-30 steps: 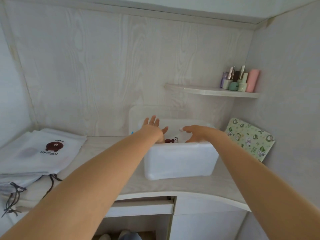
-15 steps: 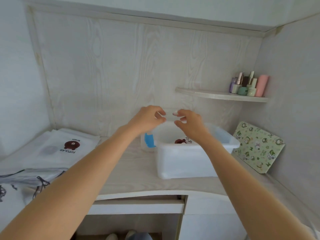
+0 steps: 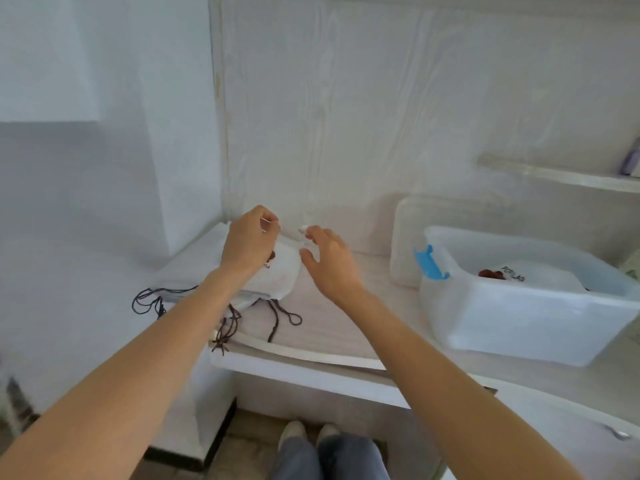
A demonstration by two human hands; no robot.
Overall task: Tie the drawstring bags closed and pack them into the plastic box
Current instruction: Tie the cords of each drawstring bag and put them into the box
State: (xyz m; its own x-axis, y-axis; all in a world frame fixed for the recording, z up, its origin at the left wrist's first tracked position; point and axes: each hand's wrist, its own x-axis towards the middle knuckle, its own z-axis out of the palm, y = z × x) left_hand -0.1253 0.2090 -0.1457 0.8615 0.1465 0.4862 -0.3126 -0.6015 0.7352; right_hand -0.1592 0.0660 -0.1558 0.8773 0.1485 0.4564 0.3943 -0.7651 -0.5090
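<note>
Bags (image 3: 277, 275): white stack on the desk (image 3: 332, 327), well left of the box (image 3: 519, 306), pushed toward the desk's back-left corner against the wall panel (image 3: 346, 116). Top bag has a brown print and some lettering, mostly covered by my left hand (image 3: 251, 245). Dark drawstrings (image 3: 277, 317) trail from the stack's near side; one loop lies flat on the desk, a knotted bunch hangs over the desk's front edge, another tangle pokes out off the stack's left end.

Left hand is over the top bag, fingers curled; whether it actually grips fabric or just hovers, I can't tell. Right hand (image 3: 329, 261) is just right of it, between stack and box, fingers spread and relaxed, holding nothing, above the desk. Hands are close together but not touching.

Box is translucent, open-topped, on the desk's right part, near side close to the front edge. One bag (image 3: 519, 275) is already inside, lying flat, print up. Blue latch (image 3: 429, 263) on the box's left end wall. Lid (image 3: 408, 237) leans upright against the wall panel behind the box's left end.

Bare desk strip runs between stack and box, under my right forearm. Desk's front edge curves, with a pale trim. Shelf (image 3: 554, 174) is on the wall above the box, with something purple at its far right, cut by the frame. My legs and shoes (image 3: 308, 434) show on the floor below the desk edge.
</note>
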